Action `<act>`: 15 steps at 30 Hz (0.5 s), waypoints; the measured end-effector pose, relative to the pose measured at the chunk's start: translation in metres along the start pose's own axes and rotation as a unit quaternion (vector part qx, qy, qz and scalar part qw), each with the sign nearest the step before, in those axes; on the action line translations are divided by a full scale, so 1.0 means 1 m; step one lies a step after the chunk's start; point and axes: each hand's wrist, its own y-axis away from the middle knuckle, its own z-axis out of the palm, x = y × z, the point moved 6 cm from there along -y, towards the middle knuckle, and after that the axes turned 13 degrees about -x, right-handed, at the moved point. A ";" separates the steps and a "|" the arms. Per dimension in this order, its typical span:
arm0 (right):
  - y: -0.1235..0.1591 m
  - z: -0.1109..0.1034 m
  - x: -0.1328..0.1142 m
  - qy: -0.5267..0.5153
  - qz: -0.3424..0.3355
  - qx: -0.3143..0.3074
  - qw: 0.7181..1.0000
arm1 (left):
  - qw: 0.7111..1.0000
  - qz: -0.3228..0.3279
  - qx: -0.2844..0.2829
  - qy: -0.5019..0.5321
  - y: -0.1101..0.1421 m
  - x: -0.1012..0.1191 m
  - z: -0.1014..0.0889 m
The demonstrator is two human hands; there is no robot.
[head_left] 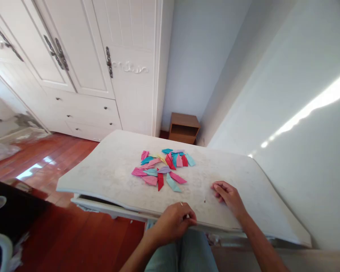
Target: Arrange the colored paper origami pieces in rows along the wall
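Your left hand, a ring on one finger, is curled at the near edge of the white table; its thumb and fingertips are drawn close, though you cannot tell whether they meet. Your right hand rests over the table's right half, fingers loosely bent, thumb near the fingertips; contact there is unclear too. One small dark speck lies between your hands.

Roughly twenty folded paper pieces lie about the table's middle, beyond your left hand. They are flat, creased and matte, with slanted, pointed ends; overlaps prevent an exact count. You can pick out three pale aqua ones and two lavender, among pinks, reds, blues and yellow.

The tabletop is smooth with faint grey smudges and a curved outline. Below its near left edge, one drawer stands partly open. Beyond the table is one white panelled wardrobe with four ornate dark metal handles and five small round knobs, plus one brown wooden cabinet with an open compartment. Left of the table, the floor is glossy reddish boards.
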 end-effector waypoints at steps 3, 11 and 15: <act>-0.010 -0.001 0.001 -0.019 -0.007 0.027 0.999 | 0.998 0.023 -0.018 -0.058 -0.014 -0.003 -0.004; -0.007 -0.006 0.007 -0.069 -0.055 0.015 0.996 | 0.999 0.043 -0.031 0.012 -0.032 -0.011 -0.004; -0.010 -0.003 0.004 -0.065 -0.047 0.001 0.997 | 0.996 0.046 -0.018 0.073 -0.032 -0.017 -0.005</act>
